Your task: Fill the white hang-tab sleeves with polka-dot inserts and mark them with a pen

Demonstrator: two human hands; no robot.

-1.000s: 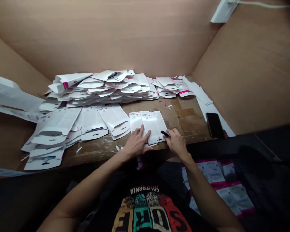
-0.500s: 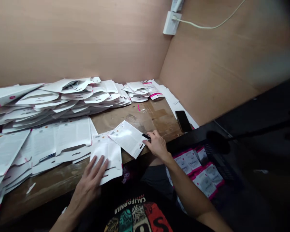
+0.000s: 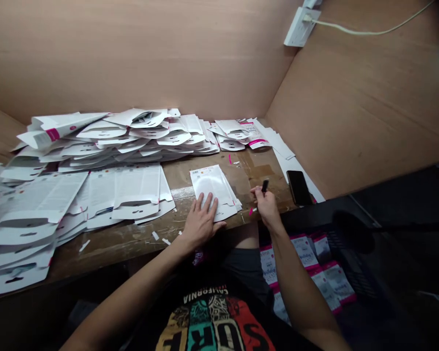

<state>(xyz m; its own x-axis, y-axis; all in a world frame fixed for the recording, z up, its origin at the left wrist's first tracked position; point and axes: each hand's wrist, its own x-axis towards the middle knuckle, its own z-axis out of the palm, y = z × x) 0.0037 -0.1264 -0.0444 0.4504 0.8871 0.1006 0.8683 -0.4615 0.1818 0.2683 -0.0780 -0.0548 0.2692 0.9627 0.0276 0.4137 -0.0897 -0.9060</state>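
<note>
The left hand [image 3: 201,222] is pressing the white cards [image 3: 212,184] flat, fingers apart so they cannot slip, while the right hand [image 3: 266,209] is pinching a black pen [image 3: 265,185].

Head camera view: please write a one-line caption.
Left hand presses white card packaging on a worn wooden bench; right hand holds a black pen.
</note>
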